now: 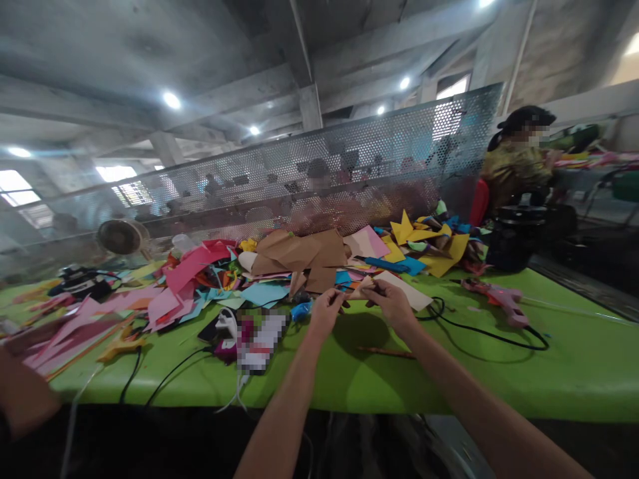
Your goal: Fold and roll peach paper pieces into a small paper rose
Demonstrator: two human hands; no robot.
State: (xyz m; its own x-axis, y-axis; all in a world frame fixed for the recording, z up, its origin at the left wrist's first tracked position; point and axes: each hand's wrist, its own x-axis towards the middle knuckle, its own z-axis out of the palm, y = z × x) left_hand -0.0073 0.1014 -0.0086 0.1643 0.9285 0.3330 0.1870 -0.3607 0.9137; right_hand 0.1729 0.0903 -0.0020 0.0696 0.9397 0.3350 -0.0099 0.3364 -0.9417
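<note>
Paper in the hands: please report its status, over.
Left hand and right hand pinch tan paper between them. Brown stick on table, near side. Paper pile just beyond; nothing seen blocking either hand.

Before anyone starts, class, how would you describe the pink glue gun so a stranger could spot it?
Follow the bright green tabletop to its right-hand part, near the right end of the heaped coloured paper. The pink glue gun lies there on the green surface. Its colour sets it apart from the yellow glue gun towards the left.
</note>
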